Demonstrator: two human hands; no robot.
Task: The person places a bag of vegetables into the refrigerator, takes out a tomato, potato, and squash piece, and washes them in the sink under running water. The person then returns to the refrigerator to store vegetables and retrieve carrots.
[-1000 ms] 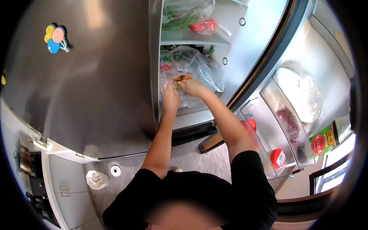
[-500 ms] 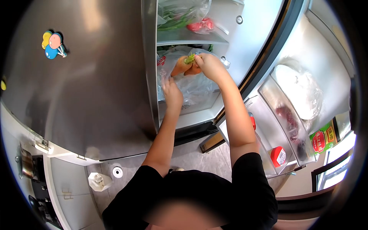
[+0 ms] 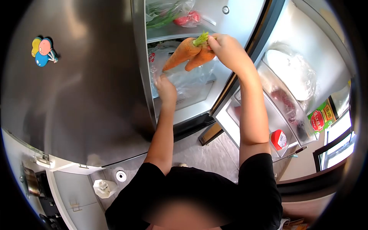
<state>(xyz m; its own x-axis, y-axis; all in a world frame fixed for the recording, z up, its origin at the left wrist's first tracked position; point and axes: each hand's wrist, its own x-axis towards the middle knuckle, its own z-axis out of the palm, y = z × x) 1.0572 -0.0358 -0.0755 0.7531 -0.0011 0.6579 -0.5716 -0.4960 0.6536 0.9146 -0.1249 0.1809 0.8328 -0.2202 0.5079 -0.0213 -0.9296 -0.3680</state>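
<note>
My right hand [image 3: 229, 51] is closed on the short green tops of two orange carrots [image 3: 181, 53], which hang tilted in front of the open fridge. Their tips point down and to the left. Below them, a clear plastic bag [image 3: 191, 82] with red print lies crumpled on the lower part of the fridge. My left hand [image 3: 166, 91] is at the bag's left side, its fingers closed on the thin plastic; the fingertips are slightly blurred.
Greens [image 3: 165, 17] and a red bagged item [image 3: 188, 18] rest on the glass shelf [image 3: 172, 35] above. To the right, the open door holds a white bagged item [image 3: 291, 73] and a red-lidded jar [image 3: 278, 139]. A closed steel door [image 3: 88, 88] stands on the left.
The carrots have come up out of the bag toward me, with my right hand moving right and up. My left hand stays by the bag. The view has shifted slightly.
</note>
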